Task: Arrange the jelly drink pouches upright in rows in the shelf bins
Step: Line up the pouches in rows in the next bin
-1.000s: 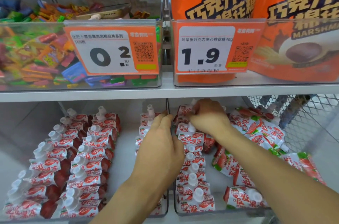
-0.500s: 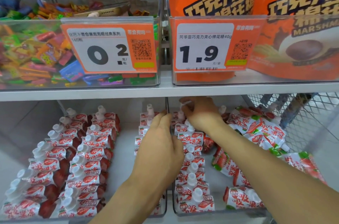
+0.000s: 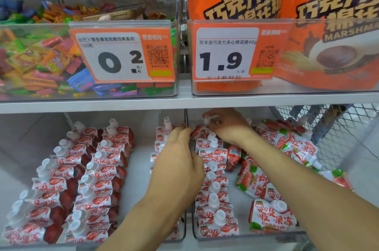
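**Back of right-bin row being set**

Near: loose pouches (image 3: 272, 218) lay flat in right bin (image 3: 246, 237). Left hand (image 3: 180, 160), fingers straight and together, braced the upright row (image 3: 213, 181) against the divider. Far: right hand (image 3: 227, 125) pinched a pouch cap (image 3: 207, 121), raised higher than a second earlier.

Left hand (image 3: 176, 160) flat, fingers straight; right hand (image 3: 227, 125) curled, pinching.

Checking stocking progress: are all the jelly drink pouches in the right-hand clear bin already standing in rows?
No: several red-and-white jelly drink pouches lie flat and jumbled on the right side of the clear plastic bin.
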The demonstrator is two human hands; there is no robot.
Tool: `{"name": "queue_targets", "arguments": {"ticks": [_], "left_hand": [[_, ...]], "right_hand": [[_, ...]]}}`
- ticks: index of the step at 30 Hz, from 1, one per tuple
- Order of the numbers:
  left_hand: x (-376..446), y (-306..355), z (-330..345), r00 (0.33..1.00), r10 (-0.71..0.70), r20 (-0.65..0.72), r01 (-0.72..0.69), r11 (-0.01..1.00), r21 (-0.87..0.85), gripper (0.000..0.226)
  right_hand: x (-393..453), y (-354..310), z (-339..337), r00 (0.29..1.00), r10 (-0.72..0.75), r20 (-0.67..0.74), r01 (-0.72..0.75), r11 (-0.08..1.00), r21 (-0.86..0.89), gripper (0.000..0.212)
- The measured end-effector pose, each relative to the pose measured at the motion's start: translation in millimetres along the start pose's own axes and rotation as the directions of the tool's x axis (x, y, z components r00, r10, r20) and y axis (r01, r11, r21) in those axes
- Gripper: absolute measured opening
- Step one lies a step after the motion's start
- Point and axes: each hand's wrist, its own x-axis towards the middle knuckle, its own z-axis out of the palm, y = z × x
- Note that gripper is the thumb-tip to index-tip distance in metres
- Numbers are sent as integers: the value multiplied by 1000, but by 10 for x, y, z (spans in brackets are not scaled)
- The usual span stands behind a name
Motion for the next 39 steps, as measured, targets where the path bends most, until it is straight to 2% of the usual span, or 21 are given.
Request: {"name": "queue_targets", "arguments": {"ticks": [1, 5, 9, 13, 17, 22, 25, 27, 29, 30, 32, 35, 37, 39], "left_hand": [[-2, -3, 1, 1000, -1, 0, 1, 1000, 0, 51], [-3, -4, 6, 1000, 3, -1, -3, 1000, -2, 49], [-7, 4, 5, 1000, 4, 7, -4, 1000, -5, 49], [-10, 16, 10, 1000, -6, -3, 6, 1000, -8, 51], [-7, 30, 20, 1000, -17, 7, 17, 1000, 0, 46], [-7, 82, 42, 997, -71, -20, 71, 997, -3, 48], [-8, 128, 70, 993, -114, -35, 113, 994, -6, 47], [-6, 137, 81, 993, -112, -37, 112, 994, -10, 43], [-12, 123, 75, 993, -113, -37, 113, 993, -14, 45], [-20, 112, 67, 993, -111, -41, 111, 994, -19, 48], [-30, 100, 48, 994, -102, -44, 100, 994, -34, 50], [-38, 105, 32, 995, -90, -35, 89, 995, -46, 51], [-39, 92, 27, 996, -82, -29, 81, 995, -51, 52], [-38, 70, 21, 997, -66, -26, 64, 997, -52, 53]], "right_hand": [[0, 11, 5, 1000, 10, 2, -10, 1000, 17, 15], [-15, -9, -15, 995, 95, -1, -95, 995, -1, 37], [11, -154, 31, 990, 140, 2, -139, 984, -109, 48], [-25, -190, 11, 990, 136, 25, -134, 989, -56, 33], [-102, -182, -95, 990, 67, 126, -64, 998, -24, 39], [-205, -97, -145, 957, -15, 291, -26, 990, 137, 34], [-256, -25, -66, 968, -35, 249, -31, 966, 258, 51], [-279, 54, -38, 963, -53, 265, -71, 897, 436, 57], [-261, 114, -36, 951, -9, 310, -180, 799, 574, 45], [-227, 133, -26, 960, 44, 277, -197, 808, 555, 42], [-186, 142, 1, 979, 149, 141, -195, 889, 413, 56], [-135, 115, 12, 987, 154, -39, -138, 954, 267, 68], [-100, 65, -12, 986, 154, -63, -142, 976, 162, 65], [-88, -67, -57, 989, 139, -41, -143, 985, -92, 68]]}}
